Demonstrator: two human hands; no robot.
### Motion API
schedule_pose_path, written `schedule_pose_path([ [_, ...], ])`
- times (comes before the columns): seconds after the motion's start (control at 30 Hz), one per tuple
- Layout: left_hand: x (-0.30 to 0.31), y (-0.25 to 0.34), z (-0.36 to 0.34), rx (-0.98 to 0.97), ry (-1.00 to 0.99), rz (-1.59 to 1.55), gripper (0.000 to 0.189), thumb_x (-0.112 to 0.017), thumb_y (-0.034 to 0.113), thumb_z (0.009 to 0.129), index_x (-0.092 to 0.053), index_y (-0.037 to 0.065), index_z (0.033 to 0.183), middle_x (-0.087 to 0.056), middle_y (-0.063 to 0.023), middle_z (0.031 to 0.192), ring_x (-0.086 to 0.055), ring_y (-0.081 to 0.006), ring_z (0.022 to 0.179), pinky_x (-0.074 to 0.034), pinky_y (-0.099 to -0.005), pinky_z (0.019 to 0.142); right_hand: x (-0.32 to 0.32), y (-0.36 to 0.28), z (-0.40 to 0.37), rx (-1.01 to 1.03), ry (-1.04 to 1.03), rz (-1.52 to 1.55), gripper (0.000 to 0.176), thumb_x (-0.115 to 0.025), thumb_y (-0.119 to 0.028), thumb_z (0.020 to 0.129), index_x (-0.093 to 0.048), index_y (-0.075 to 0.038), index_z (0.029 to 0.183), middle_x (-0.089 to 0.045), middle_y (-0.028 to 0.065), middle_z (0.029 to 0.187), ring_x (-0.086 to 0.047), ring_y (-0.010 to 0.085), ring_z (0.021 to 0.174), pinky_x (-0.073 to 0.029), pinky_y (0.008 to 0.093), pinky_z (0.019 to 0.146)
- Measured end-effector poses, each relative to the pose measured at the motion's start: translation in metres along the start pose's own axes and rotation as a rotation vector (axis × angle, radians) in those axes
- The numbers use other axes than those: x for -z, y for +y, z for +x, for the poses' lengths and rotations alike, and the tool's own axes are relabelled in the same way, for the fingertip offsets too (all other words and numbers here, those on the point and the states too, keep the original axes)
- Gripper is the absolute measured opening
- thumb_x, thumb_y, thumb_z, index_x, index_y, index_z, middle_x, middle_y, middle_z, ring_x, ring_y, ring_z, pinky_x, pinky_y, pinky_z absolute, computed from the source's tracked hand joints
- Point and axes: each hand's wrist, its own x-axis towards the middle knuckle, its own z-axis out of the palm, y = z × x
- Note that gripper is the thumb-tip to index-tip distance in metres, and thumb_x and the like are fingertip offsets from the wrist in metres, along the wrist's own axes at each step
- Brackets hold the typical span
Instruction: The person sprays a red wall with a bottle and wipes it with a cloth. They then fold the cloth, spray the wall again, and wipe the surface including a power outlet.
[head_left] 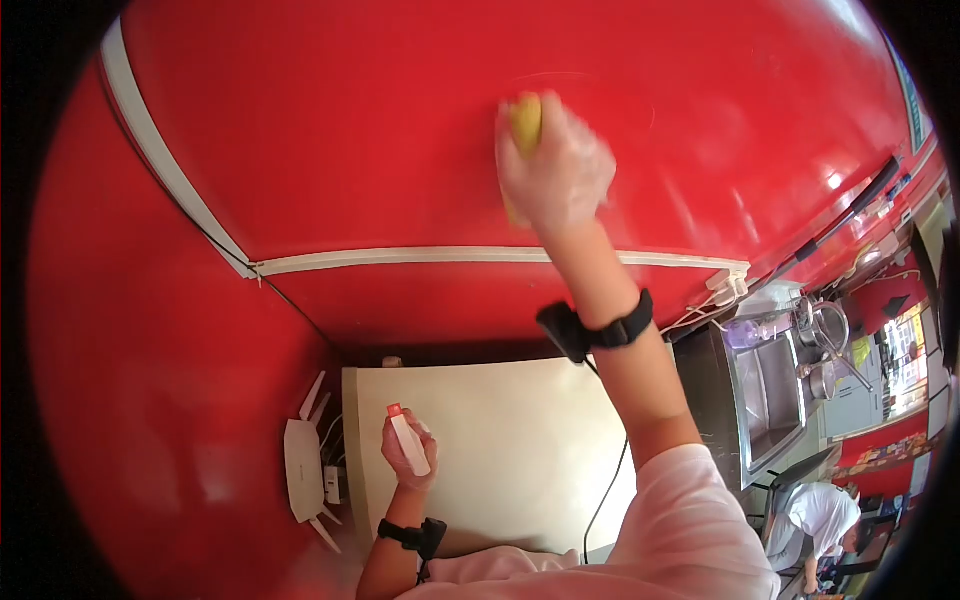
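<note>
My right hand [560,170], slightly blurred, is closed around a yellow sponge [526,124] and holds it up at the glossy red wall [380,140], above a white cable trunking strip. Most of the sponge is hidden by the fingers. Lower down, my left hand [410,447] grips a white spray bottle [410,446] with a red nozzle, seen from above; its body is largely hidden by the hand. That hand hovers over the left part of a cream-coloured flat top [520,440]. Both wrists wear black bands.
A white router [303,470] with several antennas is at the left of the cream top. White trunking [400,260] crosses the wall to a socket [728,287] with plugged cables. At right are a steel sink [770,395] and a bending person [815,520] in a white top.
</note>
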Motion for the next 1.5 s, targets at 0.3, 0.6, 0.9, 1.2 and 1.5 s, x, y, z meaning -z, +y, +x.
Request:
schedule_pose_path([
  [0.3,0.0,-0.003,-0.005,0.09,0.029,-0.022,0.036,-0.065,0.009,0.071,-0.046,0.006,0.101,-0.047,0.0007,0.089,-0.045,-0.0054,0.07,-0.04,-0.0178,0.06,-0.02,0.018,-0.062,0.074,-0.146,0.03,0.022,-0.065,-0.026,0.076,-0.052,-0.009,0.073,-0.055,0.0067,0.057,-0.055,0.0243,0.047,-0.042,0.0346,0.039],
  [0.6,0.004,-0.01,-0.004,0.072,0.009,-0.001,0.035,-0.062,0.008,0.07,-0.045,0.005,0.101,-0.046,0.0004,0.087,-0.045,-0.006,0.07,-0.04,-0.0182,0.06,-0.023,0.007,-0.026,0.077,0.152,0.055,0.021,-0.065,-0.026,0.076,-0.052,-0.01,0.075,-0.055,0.0063,0.057,-0.056,0.0231,0.047,-0.043,0.0344,0.04],
  [0.9,0.01,-0.011,-0.002,-0.06,-0.042,0.102,0.039,-0.064,0.015,0.072,-0.045,0.004,0.105,-0.046,0.0002,0.082,-0.046,-0.0072,0.07,-0.042,-0.0202,0.061,-0.001,0.004,-0.001,-0.001,0.042,0.065,0.02,-0.066,-0.025,0.073,-0.053,-0.009,0.073,-0.056,0.0076,0.056,-0.056,0.0248,0.046,-0.044,0.0335,0.04],
  [1.2,0.009,-0.006,-0.004,0.058,-0.004,0.027,0.043,-0.065,0.017,0.071,-0.044,0.004,0.107,-0.048,-0.001,0.092,-0.048,-0.0076,0.072,-0.043,-0.0215,0.067,-0.024,0.019,-0.06,0.017,-0.04,0.118,0.022,-0.066,-0.025,0.075,-0.053,-0.008,0.071,-0.055,0.0087,0.053,-0.055,0.0246,0.045,-0.043,0.0331,0.04],
  [1.5,0.015,-0.009,-0.003,0.038,-0.059,0.059,0.048,-0.066,0.017,0.071,-0.04,0.004,0.109,-0.048,-0.003,0.098,-0.047,-0.0071,0.072,-0.042,-0.0217,0.067,-0.021,0.012,-0.044,-0.113,0.033,0.144,0.024,-0.067,-0.027,0.071,-0.053,-0.008,0.074,-0.058,0.0077,0.062,-0.059,0.0245,0.052,-0.048,0.0346,0.047],
])
